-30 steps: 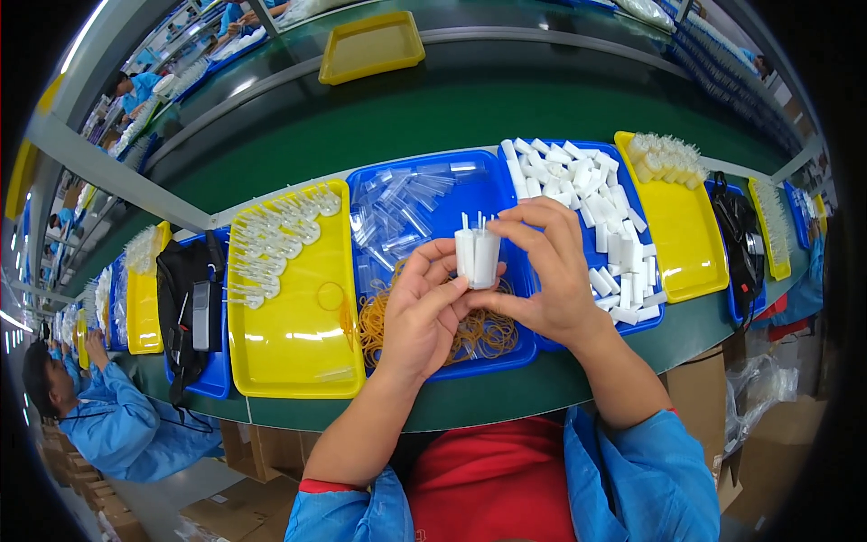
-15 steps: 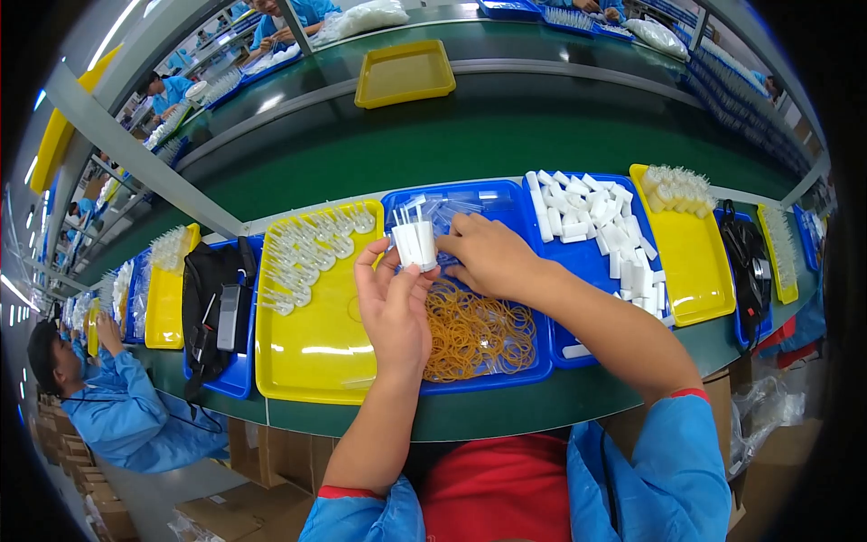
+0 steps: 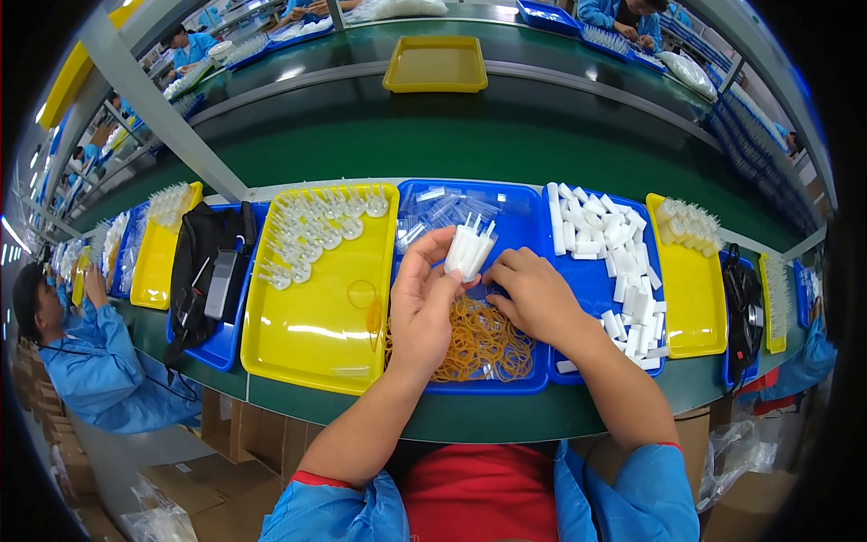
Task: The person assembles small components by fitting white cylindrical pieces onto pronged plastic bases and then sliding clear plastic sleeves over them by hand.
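Observation:
My left hand [image 3: 423, 312] is wrapped around a bundle of white cylinders [image 3: 468, 255], with thin clear tubes standing out of the top. Beside the bundle, my right hand [image 3: 537, 294] has its fingers curled low at the edge of a pile of tan rubber bands [image 3: 483, 348]. Its fingertips are partly hidden, and what they pinch, if anything, does not show. The bands lie in the near part of a blue tray [image 3: 528, 200]. Clear plastic tubes [image 3: 442, 210] lie behind them in that tray.
To the left, a yellow tray [image 3: 307, 339] holds rows of clear stemmed pieces [image 3: 312, 230] and a few loose bands. Loose white cylinders [image 3: 623, 257] fill a blue tray on the right. Farther right stands a yellow tray [image 3: 694, 298]. A black bag [image 3: 208, 244] lies far left, near a seated co-worker [image 3: 99, 352].
The view has shifted slightly. My right hand has come down from beside the bundle's top toward the rubber bands, its fingers more curled. The bundle stays in my left hand, now tilted a little.

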A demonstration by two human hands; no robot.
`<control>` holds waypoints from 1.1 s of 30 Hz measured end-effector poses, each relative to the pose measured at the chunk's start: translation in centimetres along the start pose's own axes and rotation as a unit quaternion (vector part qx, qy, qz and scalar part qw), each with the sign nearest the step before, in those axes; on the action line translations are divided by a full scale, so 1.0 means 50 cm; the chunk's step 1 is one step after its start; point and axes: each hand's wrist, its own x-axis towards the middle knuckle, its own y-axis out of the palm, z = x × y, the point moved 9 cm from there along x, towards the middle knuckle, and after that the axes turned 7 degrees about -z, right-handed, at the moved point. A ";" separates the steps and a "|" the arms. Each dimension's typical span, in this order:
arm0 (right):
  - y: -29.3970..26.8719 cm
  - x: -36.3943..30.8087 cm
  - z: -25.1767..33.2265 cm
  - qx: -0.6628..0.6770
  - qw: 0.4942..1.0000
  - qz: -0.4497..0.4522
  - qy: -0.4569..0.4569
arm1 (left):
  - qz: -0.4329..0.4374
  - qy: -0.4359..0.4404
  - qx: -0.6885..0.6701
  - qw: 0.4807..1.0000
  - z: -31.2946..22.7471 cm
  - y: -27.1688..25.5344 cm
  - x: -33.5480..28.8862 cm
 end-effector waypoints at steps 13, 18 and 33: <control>-0.093 -0.075 -0.083 0.470 0.845 -0.148 0.208 | 0.007 0.016 0.043 0.999 -0.003 0.005 -0.008; -0.102 -0.087 -0.087 0.514 0.816 -0.161 0.209 | 0.032 0.007 0.119 0.992 0.011 0.008 -0.011; -0.072 -0.092 -0.098 0.622 0.728 -0.165 0.235 | 0.047 0.024 0.163 0.985 0.011 0.020 -0.011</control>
